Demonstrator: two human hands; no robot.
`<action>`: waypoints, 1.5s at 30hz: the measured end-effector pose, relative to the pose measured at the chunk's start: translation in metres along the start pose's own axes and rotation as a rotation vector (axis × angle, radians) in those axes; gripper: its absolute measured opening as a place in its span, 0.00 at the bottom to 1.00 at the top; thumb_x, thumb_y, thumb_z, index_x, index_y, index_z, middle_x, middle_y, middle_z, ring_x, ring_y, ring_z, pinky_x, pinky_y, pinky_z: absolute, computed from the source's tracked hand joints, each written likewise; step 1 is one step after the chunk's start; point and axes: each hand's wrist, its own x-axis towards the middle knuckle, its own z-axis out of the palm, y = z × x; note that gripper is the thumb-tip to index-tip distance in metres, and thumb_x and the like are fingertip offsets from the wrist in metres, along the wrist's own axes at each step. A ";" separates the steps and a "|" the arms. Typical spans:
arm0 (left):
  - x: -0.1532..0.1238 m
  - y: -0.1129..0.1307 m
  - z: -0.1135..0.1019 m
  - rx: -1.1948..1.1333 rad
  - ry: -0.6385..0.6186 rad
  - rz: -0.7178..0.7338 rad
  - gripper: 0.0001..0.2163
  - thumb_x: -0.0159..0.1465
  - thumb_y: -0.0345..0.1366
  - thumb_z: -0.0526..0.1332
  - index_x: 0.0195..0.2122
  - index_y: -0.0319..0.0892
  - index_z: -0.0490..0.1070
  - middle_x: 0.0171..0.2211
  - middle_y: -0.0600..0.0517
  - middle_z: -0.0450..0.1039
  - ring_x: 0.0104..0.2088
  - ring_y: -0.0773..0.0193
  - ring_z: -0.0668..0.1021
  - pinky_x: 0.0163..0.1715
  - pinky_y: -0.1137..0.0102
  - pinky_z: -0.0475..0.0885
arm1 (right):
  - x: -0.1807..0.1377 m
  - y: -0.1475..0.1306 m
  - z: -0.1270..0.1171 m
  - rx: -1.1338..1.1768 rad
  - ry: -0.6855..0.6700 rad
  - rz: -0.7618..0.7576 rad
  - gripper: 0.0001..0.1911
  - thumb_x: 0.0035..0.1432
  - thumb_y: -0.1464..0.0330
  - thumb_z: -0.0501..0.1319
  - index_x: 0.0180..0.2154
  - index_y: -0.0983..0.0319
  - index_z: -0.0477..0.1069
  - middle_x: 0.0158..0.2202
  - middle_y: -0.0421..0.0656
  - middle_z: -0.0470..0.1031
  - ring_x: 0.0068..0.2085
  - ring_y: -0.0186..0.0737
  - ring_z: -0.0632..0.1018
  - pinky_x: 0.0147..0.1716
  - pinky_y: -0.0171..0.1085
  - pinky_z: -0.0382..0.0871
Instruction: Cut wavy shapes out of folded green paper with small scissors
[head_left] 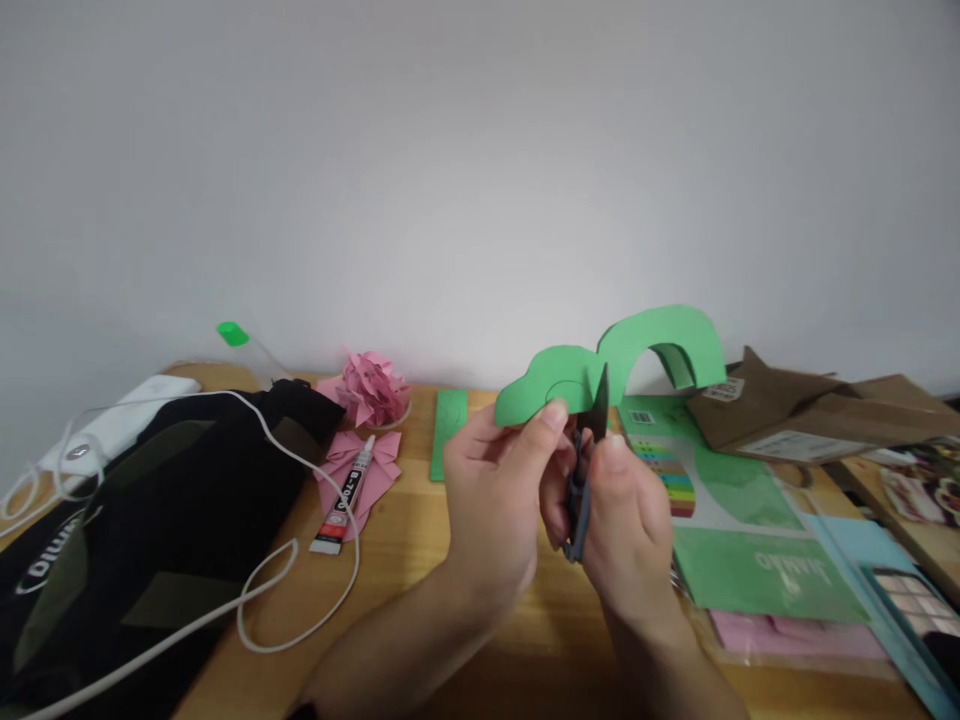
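My left hand (499, 470) pinches a piece of green paper (660, 335) between thumb and fingers, above the table. The paper bears a drawn curve near my thumb, and its cut part arches away to the right. My right hand (630, 510) is closed around a pair of dark-handled scissors (577, 510). Their blade points up and lies against the paper at the narrow spot between its left part and the curled strip. Fingers hide part of the handles.
Pink folded paper (373, 388) and a glue tube (345, 495) lie left. A white cable (300, 640) loops over a black bag (195, 480). Behind stands a green paper strip (450, 430). Right are a green paper packet (765, 570), a brown cardboard box (810, 410) and a palette (911, 600).
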 end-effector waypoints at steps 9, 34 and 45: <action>-0.001 0.000 0.000 0.041 -0.014 0.010 0.12 0.55 0.41 0.69 0.20 0.42 0.71 0.14 0.57 0.67 0.15 0.72 0.70 0.15 0.75 0.64 | 0.000 -0.001 0.002 -0.003 0.016 0.003 0.23 0.70 0.55 0.47 0.24 0.59 0.61 0.16 0.36 0.62 0.18 0.31 0.63 0.16 0.33 0.54; -0.034 -0.015 -0.008 0.033 0.022 -0.115 0.07 0.47 0.32 0.72 0.23 0.40 0.74 0.22 0.56 0.76 0.23 0.69 0.78 0.26 0.76 0.75 | -0.046 0.011 0.005 -0.046 0.183 -0.066 0.25 0.68 0.51 0.45 0.23 0.58 0.58 0.15 0.34 0.60 0.17 0.31 0.62 0.18 0.33 0.56; -0.054 -0.017 -0.012 0.060 0.067 -0.163 0.11 0.39 0.34 0.73 0.18 0.38 0.71 0.16 0.56 0.72 0.15 0.71 0.73 0.13 0.79 0.65 | -0.068 0.015 0.005 -0.032 0.199 -0.102 0.25 0.67 0.51 0.46 0.24 0.59 0.58 0.14 0.33 0.59 0.15 0.29 0.61 0.16 0.31 0.55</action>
